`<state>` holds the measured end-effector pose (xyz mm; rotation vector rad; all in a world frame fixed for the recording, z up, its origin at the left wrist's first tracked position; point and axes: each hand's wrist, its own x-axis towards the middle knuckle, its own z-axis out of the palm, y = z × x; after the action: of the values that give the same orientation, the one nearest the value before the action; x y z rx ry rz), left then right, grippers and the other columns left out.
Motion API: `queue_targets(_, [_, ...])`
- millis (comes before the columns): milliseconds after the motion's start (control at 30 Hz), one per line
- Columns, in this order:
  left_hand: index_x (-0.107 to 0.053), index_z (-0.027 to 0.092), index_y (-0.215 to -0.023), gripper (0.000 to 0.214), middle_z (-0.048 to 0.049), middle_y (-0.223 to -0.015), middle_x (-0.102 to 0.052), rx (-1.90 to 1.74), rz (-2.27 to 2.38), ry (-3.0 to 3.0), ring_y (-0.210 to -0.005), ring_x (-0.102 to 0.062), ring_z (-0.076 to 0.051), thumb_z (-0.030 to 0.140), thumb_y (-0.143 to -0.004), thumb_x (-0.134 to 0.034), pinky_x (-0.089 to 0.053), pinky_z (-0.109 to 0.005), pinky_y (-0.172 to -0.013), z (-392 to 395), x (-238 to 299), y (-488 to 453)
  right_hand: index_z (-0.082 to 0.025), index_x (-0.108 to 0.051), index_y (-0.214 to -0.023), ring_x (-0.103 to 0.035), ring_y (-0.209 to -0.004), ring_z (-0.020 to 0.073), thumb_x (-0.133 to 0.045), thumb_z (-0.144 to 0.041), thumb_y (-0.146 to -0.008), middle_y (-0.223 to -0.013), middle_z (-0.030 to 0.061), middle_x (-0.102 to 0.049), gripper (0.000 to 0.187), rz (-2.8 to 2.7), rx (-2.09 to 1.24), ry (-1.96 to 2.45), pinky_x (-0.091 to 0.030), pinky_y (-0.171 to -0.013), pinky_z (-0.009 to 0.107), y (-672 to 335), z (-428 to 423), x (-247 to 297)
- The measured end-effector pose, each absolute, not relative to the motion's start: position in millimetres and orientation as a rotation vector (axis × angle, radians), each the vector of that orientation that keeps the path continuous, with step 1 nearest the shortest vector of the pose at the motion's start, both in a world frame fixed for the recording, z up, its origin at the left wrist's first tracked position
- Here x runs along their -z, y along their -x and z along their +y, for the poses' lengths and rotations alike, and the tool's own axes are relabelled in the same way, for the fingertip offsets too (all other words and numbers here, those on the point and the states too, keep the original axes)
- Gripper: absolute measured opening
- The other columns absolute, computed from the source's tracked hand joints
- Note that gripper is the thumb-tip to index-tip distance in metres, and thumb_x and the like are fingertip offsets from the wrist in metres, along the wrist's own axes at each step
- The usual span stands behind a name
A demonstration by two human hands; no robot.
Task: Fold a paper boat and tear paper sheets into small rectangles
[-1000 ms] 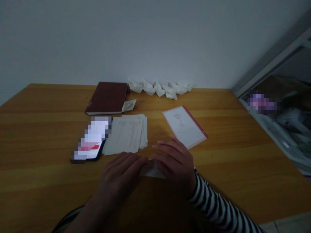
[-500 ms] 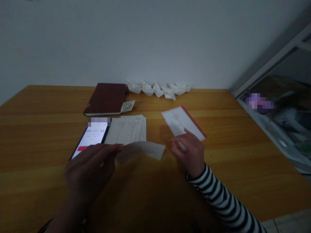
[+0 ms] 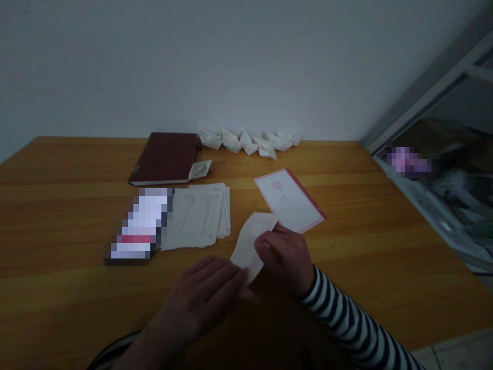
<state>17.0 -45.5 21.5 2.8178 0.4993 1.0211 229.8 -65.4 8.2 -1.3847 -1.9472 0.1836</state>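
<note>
The paper slip (image 3: 252,241) had passed from the left hand (image 3: 198,303) to the right hand (image 3: 285,257), which pinched it; the left hand, now open, lay just beside it.

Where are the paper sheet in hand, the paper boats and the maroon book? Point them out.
Paper sheet (image 3: 252,234): head view, middle of its upper face.
Paper boats (image 3: 248,142): head view, hull of the middle boat.
Maroon book (image 3: 164,156): head view, centre of the front cover.
</note>
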Motion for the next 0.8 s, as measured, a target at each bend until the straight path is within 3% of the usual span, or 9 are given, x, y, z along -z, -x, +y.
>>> queue_targets(100, [-0.06,0.015,-0.108,0.023,-0.0069,-0.087,-0.072,-1.01,0.575,-2.817,-0.078,-0.068,-0.018,0.032,-0.094,-0.056,-0.056,-0.03,-0.07,-45.4,-21.7,-18.8,-0.019,-0.064,-0.075,-0.061,-0.062,0.0144,-0.053,-0.031,-0.094,-0.066,0.0013,-0.066,0.025,-2.065,-0.27,1.412,-0.045,-0.06,0.025,-236.7,-63.1,-8.5])
queue_targets(200, [-0.052,0.018,-0.128,0.038,-0.0158,-0.123,-0.062,-0.992,1.037,-2.778,-0.111,-0.061,-0.026,0.018,-0.091,-0.059,-0.054,-0.039,-0.087,-35.1,-17.3,-14.8,-0.021,-0.065,-0.094,-0.064,-0.068,0.0146,-0.055,-0.02,-0.093,-0.076,0.0003,-0.071,0.01,-2.319,-0.304,1.294,-0.046,-0.061,0.025,-235.4,-61.2,-5.1])
queue_targets(267, [-0.05,0.022,-0.132,0.045,-0.0175,-0.139,-0.05,-0.884,1.154,-2.785,-0.125,-0.051,-0.031,0.014,-0.089,-0.06,-0.05,-0.046,-0.094,-26.1,-13.5,-10.5,-0.021,-0.062,-0.111,-0.066,-0.069,0.0156,-0.053,-0.017,-0.093,-0.082,0.0015,-0.072,0.02,-2.417,-0.263,1.242,-0.048,-0.062,0.026,-229.8,-60.8,-1.1])
queue_targets(333, [-0.056,0.022,-0.125,0.037,-0.0143,-0.13,-0.059,-0.757,1.044,-2.811,-0.116,-0.058,-0.029,0.012,-0.089,-0.056,-0.051,-0.046,-0.091,-19.7,-10.6,-5.9,-0.019,-0.053,-0.127,-0.067,-0.071,0.0164,-0.051,-0.015,-0.093,-0.086,0.0028,-0.073,0.034,-2.458,-0.255,1.242,-0.05,-0.064,0.028,-224.2,-60.9,2.8])
queue_targets(400, [-0.062,0.02,-0.111,0.028,-0.0078,-0.103,-0.071,-0.635,0.953,-2.771,-0.089,-0.067,-0.022,0.008,-0.088,-0.051,-0.054,-0.038,-0.079,-17.7,-9.0,-2.3,-0.016,-0.049,-0.132,-0.068,-0.07,0.0174,-0.05,-0.012,-0.093,-0.085,0.0029,-0.073,0.04,-2.461,-0.266,1.301,-0.052,-0.064,0.029,-221.4,-61.2,5.6])
queue_targets(467, [-0.064,0.019,-0.099,0.023,-0.0036,-0.084,-0.072,-0.572,0.963,-2.703,-0.072,-0.066,-0.019,0.006,-0.086,-0.049,-0.054,-0.031,-0.067,-19.5,-8.6,-1.1,-0.015,-0.055,-0.124,-0.068,-0.072,0.0186,-0.051,-0.009,-0.091,-0.084,0.0037,-0.074,0.034,-2.416,-0.232,1.394,-0.052,-0.065,0.031,-221.4,-61.7,7.2])
queue_targets(600, [-0.064,0.019,-0.091,0.02,-0.0025,-0.075,-0.069,-0.614,0.982,-2.67,-0.065,-0.064,-0.018,0.008,-0.084,-0.05,-0.05,-0.028,-0.058,-27.1,-8.8,-7.1,-0.017,-0.066,-0.101,-0.067,-0.076,0.0191,-0.055,-0.013,-0.091,-0.085,0.0052,-0.074,0.015,-2.281,-0.118,1.415,-0.051,-0.07,0.031,-220.2,-64.1,7.4])
queue_targets(800, [-0.063,0.019,-0.084,0.021,-0.0015,-0.067,-0.065,-0.711,0.937,-2.69,-0.06,-0.061,-0.016,0.007,-0.085,-0.046,-0.047,-0.027,-0.055,-36.4,-8.6,-19.2,-0.019,-0.067,-0.082,-0.064,-0.067,0.0181,-0.059,-0.016,-0.086,-0.07,0.0027,-0.07,0.01,-2.143,-0.098,1.36,-0.048,-0.064,0.03,-208.1,-67.9,4.2])
